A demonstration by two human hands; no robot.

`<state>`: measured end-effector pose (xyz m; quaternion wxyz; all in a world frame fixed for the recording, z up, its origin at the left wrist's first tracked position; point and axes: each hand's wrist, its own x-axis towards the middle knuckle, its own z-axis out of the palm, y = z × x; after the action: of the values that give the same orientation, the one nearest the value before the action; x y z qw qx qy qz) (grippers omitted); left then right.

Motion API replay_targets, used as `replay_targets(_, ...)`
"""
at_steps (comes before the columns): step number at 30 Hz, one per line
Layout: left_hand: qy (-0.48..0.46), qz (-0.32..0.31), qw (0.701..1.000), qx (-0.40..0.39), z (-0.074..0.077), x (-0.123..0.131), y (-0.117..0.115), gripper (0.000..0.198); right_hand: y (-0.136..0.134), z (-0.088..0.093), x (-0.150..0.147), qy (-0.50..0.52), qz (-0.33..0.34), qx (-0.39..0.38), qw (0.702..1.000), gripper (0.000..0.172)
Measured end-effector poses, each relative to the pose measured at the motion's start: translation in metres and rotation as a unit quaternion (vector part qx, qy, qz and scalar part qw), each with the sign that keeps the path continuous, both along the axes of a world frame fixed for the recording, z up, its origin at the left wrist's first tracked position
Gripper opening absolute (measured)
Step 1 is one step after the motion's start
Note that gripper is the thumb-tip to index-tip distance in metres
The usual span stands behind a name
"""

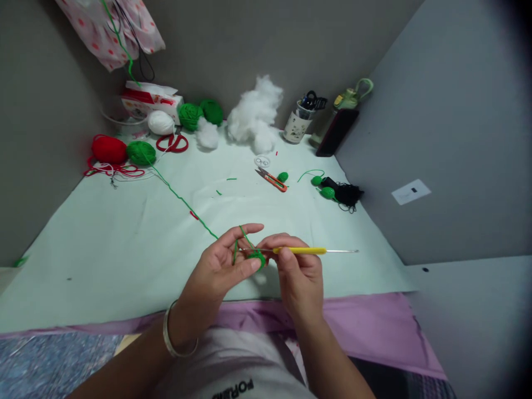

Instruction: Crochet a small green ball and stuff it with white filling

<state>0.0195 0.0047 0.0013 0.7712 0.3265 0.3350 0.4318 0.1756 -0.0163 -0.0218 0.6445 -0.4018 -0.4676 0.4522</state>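
Observation:
My left hand (226, 263) pinches a small green crocheted piece (257, 259) between thumb and fingers, with green yarn looped over the raised index finger. That yarn strand (183, 199) runs back across the table to a green yarn ball (141, 152). My right hand (297, 271) is closed on a yellow-handled crochet hook (301, 250), whose tip is at the green piece and whose metal end points right. A silver bangle (172, 341) sits on my left wrist.
The pale green table cover (103, 249) holds a red yarn ball (108, 148), white yarn (160, 122), two more green balls (199, 113), red scissors (172, 143), white stuffing (254, 116), orange snips (272, 179), small green pieces (324, 188), black yarn (347, 193), a cup (297, 124) and a bottle (344, 108).

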Motion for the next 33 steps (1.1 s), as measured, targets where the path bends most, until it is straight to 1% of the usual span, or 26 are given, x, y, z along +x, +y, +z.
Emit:
replay_targets(4, 0.016, -0.003, 1.0, 0.007, -0.002, -0.002, 0.002, 0.04, 0.0, -0.001, -0.002, -0.023, -0.028, 0.016, 0.999, 0.02)
replay_targets(7, 0.029, 0.012, 0.999, 0.015, -0.004, -0.002, 0.005, 0.039, 0.0, 0.002, -0.001, -0.045, -0.039, 0.022, 0.998, 0.021)
replay_targets(9, 0.037, 0.031, 0.999, 0.019, -0.004, 0.0, 0.005, 0.042, -0.002, 0.004, -0.001, -0.102, -0.058, 0.051, 0.992, 0.02)
replay_targets(10, 0.04, 0.041, 0.998, 0.021, -0.003, 0.001, 0.005, 0.045, -0.004, 0.004, -0.001, -0.158, -0.07, 0.077, 0.982, 0.019)
replay_targets(12, 0.041, 0.054, 0.997, 0.023, -0.003, 0.003, 0.003, 0.053, -0.007, 0.005, -0.002, -0.283, -0.095, 0.143, 0.944, 0.025)
replay_targets(13, 0.036, 0.054, 0.998, 0.021, -0.003, 0.004, 0.002, 0.058, -0.008, 0.006, -0.003, -0.326, -0.101, 0.168, 0.925, 0.03)
replay_targets(14, 0.028, 0.046, 0.998, 0.017, -0.003, 0.005, 0.001, 0.061, -0.008, 0.006, -0.004, -0.343, -0.102, 0.182, 0.916, 0.034)
replay_targets(15, 0.019, 0.034, 0.999, 0.01, -0.003, 0.005, 0.001, 0.064, -0.008, 0.006, -0.004, -0.334, -0.102, 0.181, 0.919, 0.036)
replay_targets(17, 0.0, 0.014, 1.0, -0.004, -0.003, 0.004, 0.001, 0.063, -0.006, 0.006, -0.004, -0.262, -0.097, 0.147, 0.949, 0.032)
replay_targets(18, -0.007, 0.007, 1.0, -0.012, -0.003, 0.004, 0.002, 0.06, -0.005, 0.006, -0.004, -0.222, -0.094, 0.126, 0.962, 0.028)
replay_targets(20, -0.016, -0.004, 1.0, -0.025, -0.002, 0.003, 0.003, 0.049, -0.003, 0.006, -0.004, -0.168, -0.097, 0.102, 0.976, 0.023)
replay_targets(25, -0.039, -0.022, 0.998, -0.041, -0.001, 0.004, 0.004, 0.029, -0.003, 0.005, -0.002, -0.166, -0.12, 0.112, 0.972, 0.021)
replay_targets(28, -0.058, -0.026, 0.995, -0.074, -0.001, 0.003, 0.004, 0.018, -0.003, 0.006, 0.0, -0.135, -0.118, 0.089, 0.98, 0.02)
replay_targets(30, -0.064, -0.017, 0.993, -0.096, -0.002, 0.002, 0.004, 0.016, -0.002, 0.007, 0.002, -0.091, -0.109, 0.061, 0.988, 0.019)
replay_targets(33, -0.059, -0.006, 0.992, -0.114, -0.003, 0.0, 0.005, 0.017, -0.002, 0.009, 0.005, -0.033, -0.12, 0.035, 0.992, 0.019)
